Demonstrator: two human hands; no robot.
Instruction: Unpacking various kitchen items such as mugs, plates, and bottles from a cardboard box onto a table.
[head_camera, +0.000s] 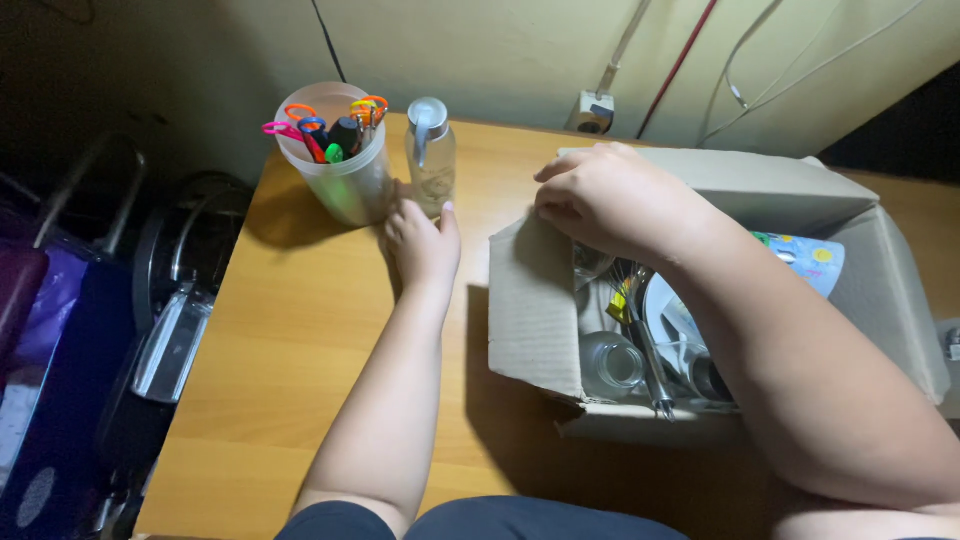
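A brown cardboard box (535, 320) sits at the right edge of a honey-coloured wooden table (290, 350). Near the far left corner, a frosted translucent cup (345, 180) bristles with orange, pink and blue scissors (300, 125) beside a clear bottle (431, 160) with a grey cap.
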